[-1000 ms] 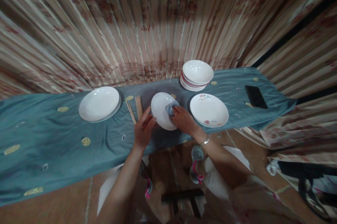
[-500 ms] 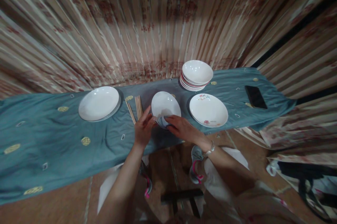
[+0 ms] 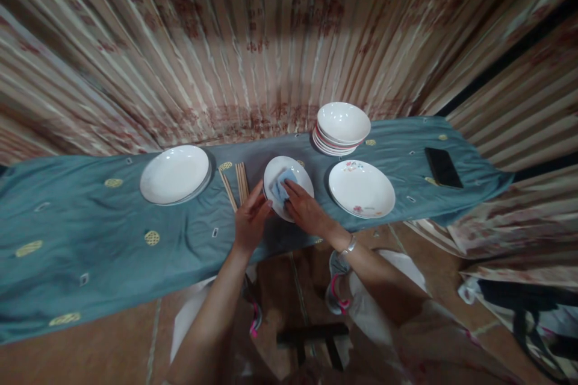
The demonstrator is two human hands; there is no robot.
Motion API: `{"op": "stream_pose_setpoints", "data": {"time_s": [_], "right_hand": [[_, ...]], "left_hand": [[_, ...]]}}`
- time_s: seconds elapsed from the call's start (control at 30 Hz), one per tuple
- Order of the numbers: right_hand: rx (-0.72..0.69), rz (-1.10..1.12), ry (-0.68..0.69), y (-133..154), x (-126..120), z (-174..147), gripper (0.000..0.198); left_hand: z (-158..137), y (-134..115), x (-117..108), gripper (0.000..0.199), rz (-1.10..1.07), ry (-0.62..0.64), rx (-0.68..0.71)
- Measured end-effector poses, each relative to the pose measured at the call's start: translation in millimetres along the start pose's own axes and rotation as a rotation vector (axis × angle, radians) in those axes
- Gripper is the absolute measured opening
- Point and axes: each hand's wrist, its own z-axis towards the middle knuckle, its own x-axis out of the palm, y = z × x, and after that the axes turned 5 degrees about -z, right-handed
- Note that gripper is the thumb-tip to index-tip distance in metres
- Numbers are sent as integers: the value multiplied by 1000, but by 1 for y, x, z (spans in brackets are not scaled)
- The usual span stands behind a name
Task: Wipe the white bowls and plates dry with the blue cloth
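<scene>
A white bowl (image 3: 304, 185) with a dark rim is tilted toward me over the middle of the cloth-covered table. My left hand (image 3: 253, 216) grips its left edge, thumb on the rim. Inside the bowl, my right hand (image 3: 306, 207) presses a light blue cloth (image 3: 284, 182) against the surface, fingers closed on it. Just left of the bowl lie several wooden chopsticks (image 3: 242, 181). On its right are flower-patterned plates (image 3: 362, 187), stacked.
Stacked bowls (image 3: 343, 123) stand at the back, right of centre. White plates (image 3: 175, 174) lie to the left. A black phone (image 3: 443, 167) rests near the right end of the teal tablecloth (image 3: 180, 252). A pleated curtain (image 3: 271, 41) hangs right behind the table.
My right hand has moved the blue cloth from the bowl's near rim up into its inside. The left hand keeps its hold on the bowl. The whole view has shifted slightly.
</scene>
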Motion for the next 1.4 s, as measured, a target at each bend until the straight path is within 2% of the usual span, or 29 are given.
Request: {"op": "stream_pose_setpoints", "data": {"time_s": [0.2, 0.3, 0.5, 0.67, 0.8, 1.0, 1.2, 1.4], "right_hand": [[106, -195, 77, -3, -6, 1, 49], [107, -247, 130, 0, -12, -4, 45], [165, -272, 266, 15, -30, -15, 39], [133, -225, 365, 26, -45, -18, 26], [75, -96, 321, 28, -48, -20, 19], [-39, 203, 140, 26, -41, -17, 19], [-88, 469, 7, 25, -22, -9, 30], [-48, 532, -15, 24, -5, 2, 50]], "left_hand": [[0, 2, -1, 68, 5, -3, 14], [0, 1, 0, 68, 9, -8, 18], [2, 2, 1, 68, 3, -13, 22], [4, 3, 1, 65, 26, -27, 39], [4, 2, 1, 64, 60, -25, 53], [4, 6, 0, 63, 72, -20, 60], [4, 6, -2, 63, 101, -8, 57], [3, 4, -3, 62, 140, -12, 72]]}}
